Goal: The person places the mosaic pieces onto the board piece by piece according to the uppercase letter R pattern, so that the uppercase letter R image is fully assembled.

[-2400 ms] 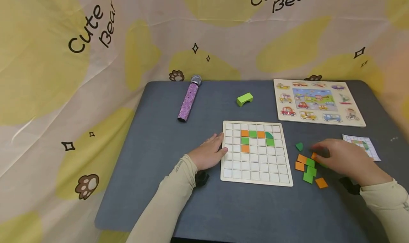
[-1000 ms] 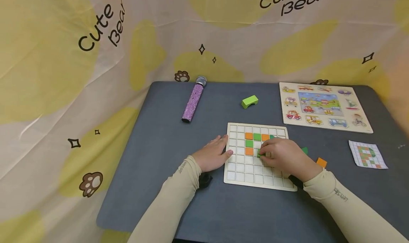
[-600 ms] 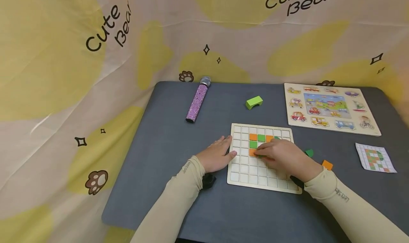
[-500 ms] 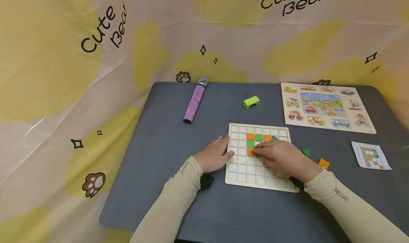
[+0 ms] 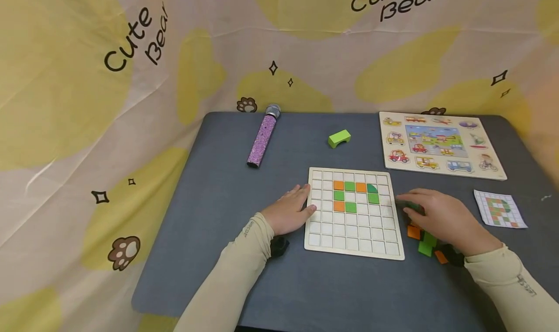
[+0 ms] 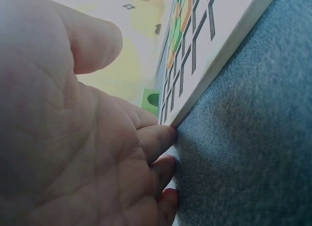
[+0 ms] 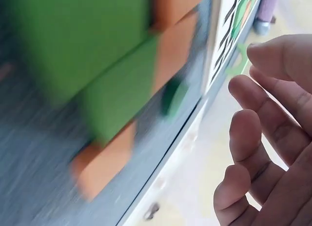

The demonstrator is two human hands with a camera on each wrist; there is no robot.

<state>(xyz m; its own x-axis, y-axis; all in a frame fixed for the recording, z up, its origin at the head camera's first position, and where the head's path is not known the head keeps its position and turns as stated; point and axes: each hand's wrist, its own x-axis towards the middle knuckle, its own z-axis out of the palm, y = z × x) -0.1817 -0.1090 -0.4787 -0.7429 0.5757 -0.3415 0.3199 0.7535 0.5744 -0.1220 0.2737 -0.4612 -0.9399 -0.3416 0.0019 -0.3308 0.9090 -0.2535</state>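
Observation:
A white grid board lies on the table, with orange and green square tiles and one dark green rounded piece in its upper cells. A green tile sits beside an orange one in the third filled row. My left hand rests at the board's left edge, its fingertips touching the rim in the left wrist view. Right of the board, my right hand hovers over loose orange and green tiles, partly hiding them. Its fingers are loosely bent with nothing between them. A loose dark green piece lies near the tiles.
A pattern card lies to the right. Behind are a vehicle picture puzzle, a light green arch block and a purple glittery microphone. A patterned cloth hangs behind the table.
My right hand has set a green tile in the third row beside the orange one, let go, and moved right to the loose tiles. My left hand stays at the board's edge.

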